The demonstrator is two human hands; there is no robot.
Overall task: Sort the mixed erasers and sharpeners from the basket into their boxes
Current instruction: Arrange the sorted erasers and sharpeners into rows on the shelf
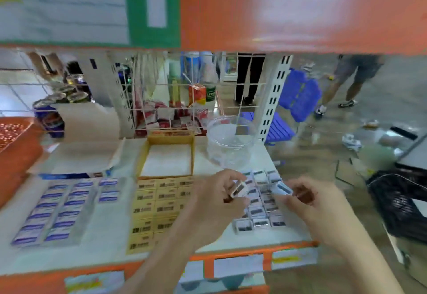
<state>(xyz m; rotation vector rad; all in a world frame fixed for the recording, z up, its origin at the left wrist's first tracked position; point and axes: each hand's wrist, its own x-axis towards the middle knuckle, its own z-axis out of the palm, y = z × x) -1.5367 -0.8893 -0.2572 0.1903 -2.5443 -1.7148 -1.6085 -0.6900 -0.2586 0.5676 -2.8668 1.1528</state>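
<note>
The white counter (111, 242) carries blue-labelled erasers (57, 210) at left, yellow erasers (157, 210) in the middle and a sharpener grid (261, 212) at right, with an open yellow box (167, 162) behind. Over the grid, the left hand (215, 199) pinches a tilted sharpener (239, 189), long axis slanting up-right. The right hand (316, 203) pinches a bluish sharpener (282, 188), its heading blurred. Both look light, rigid and slick, so hold them by the flat sides.
</note>
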